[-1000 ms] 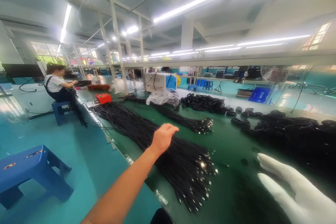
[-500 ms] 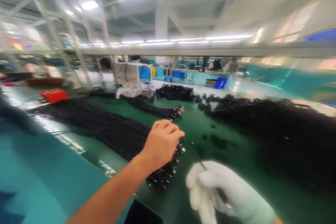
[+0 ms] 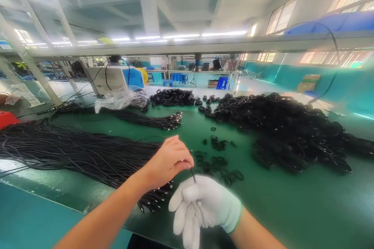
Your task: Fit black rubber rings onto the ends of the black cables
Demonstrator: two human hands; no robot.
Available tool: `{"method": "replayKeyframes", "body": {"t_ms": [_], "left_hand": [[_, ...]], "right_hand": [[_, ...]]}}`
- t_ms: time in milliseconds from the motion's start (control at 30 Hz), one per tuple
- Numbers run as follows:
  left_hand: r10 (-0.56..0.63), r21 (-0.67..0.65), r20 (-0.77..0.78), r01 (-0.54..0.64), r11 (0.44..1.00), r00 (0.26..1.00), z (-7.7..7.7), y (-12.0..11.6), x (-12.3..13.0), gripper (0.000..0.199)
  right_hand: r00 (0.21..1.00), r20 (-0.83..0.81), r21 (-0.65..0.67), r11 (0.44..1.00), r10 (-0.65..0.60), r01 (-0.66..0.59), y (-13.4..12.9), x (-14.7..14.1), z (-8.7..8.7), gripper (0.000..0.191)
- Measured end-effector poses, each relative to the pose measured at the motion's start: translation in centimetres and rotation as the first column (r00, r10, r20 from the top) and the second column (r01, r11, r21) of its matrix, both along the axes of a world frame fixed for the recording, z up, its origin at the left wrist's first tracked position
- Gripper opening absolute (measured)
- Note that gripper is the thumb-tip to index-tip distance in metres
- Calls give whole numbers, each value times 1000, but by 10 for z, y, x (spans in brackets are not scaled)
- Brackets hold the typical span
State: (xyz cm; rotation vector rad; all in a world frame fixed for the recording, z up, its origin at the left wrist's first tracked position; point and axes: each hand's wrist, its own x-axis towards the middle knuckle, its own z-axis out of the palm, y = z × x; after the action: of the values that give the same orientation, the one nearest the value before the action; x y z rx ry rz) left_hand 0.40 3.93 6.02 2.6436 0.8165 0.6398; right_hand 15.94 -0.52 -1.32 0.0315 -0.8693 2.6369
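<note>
My bare left hand (image 3: 175, 159) pinches a thin black cable (image 3: 193, 175) between thumb and fingers. The cable runs down a short way into my right hand (image 3: 204, 202), which wears a white glove and grips it between thumb and forefinger. A small pale tip of the cable shows by the gloved palm; the other gloved fingers hang loosely curled. Beside and under my left arm lies a long bundle of black cables (image 3: 87, 148), their metal-tipped ends close to my hands. Farther back rests a smaller bundle of black cables (image 3: 146, 118) with shiny ends.
A large heap of coiled black cables (image 3: 280, 124) covers the right of the green table (image 3: 292, 202). Small black rings (image 3: 216, 163) lie ahead of my hands. Behind are a plastic bag (image 3: 117, 100), a white-and-blue machine (image 3: 111, 79) and a red object (image 3: 8, 118) at left.
The view has swung to the right and grown sharper. My hands have come closer together, with less of the cable stretched between them.
</note>
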Motion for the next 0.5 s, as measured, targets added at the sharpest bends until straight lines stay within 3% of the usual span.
{"method": "replayKeyframes", "body": {"t_ms": [67,133,200,267,400,500], "left_hand": [[-14,21,-30,14,1000,999,-14,9,-3,19],[49,74,-84,-43,996,995,-31,23,-13,23],[213,157,-124,-193,969,969,-44,35,-23,25],[308,195,-172,-274,942,936,-49,34,-27,28],[254,224,-253,-199,954,934,-50,-11,-12,31],[162,362,-210,-77,929,964,-60,-52,-2,24]], "right_hand": [[996,-53,54,996,-69,72,-1,5,2,39],[965,-142,113,965,-220,236,0,16,9,37],[887,-211,97,894,-411,437,3,32,20,28],[768,-204,5,784,-608,621,7,52,34,16],[560,-108,-112,569,-822,814,16,82,54,5],[555,-49,-77,557,-831,827,22,88,55,16]]}}
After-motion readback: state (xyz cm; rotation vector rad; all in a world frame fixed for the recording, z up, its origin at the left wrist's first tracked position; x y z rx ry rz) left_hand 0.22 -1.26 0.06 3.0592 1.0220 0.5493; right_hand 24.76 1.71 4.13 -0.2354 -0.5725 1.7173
